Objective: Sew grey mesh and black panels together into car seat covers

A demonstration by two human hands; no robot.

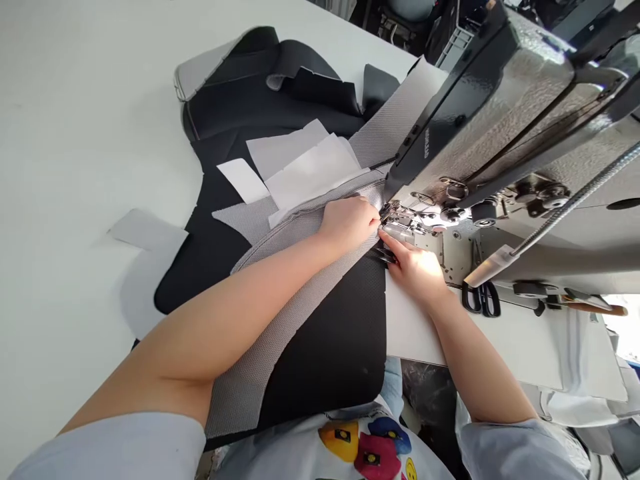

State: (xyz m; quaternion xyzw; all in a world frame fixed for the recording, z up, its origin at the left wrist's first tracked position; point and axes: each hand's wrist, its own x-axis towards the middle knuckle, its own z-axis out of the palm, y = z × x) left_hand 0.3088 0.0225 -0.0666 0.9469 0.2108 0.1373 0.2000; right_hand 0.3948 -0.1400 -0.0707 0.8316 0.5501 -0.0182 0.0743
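My left hand (349, 223) is closed on the grey mesh fabric (305, 230), its knuckles beside the needle area of the sewing machine (480, 133). A curved seam runs along this fabric, which lies over a large black padded piece (330, 333). My right hand (417, 270) rests at the machine bed, index finger stretched to the fabric edge by the presser foot (395, 217). From under its curled fingers sticks a dark bladed tool (383, 255), mostly hidden. The needle tip is hard to make out.
White paper-like pieces (310, 170) lie on the fabric behind my left hand. Black-handled scissors (481, 299) lie on the right, under a flexible lamp arm (575, 200). More black padded fabric (270, 93) is bunched on the white table (75, 133).
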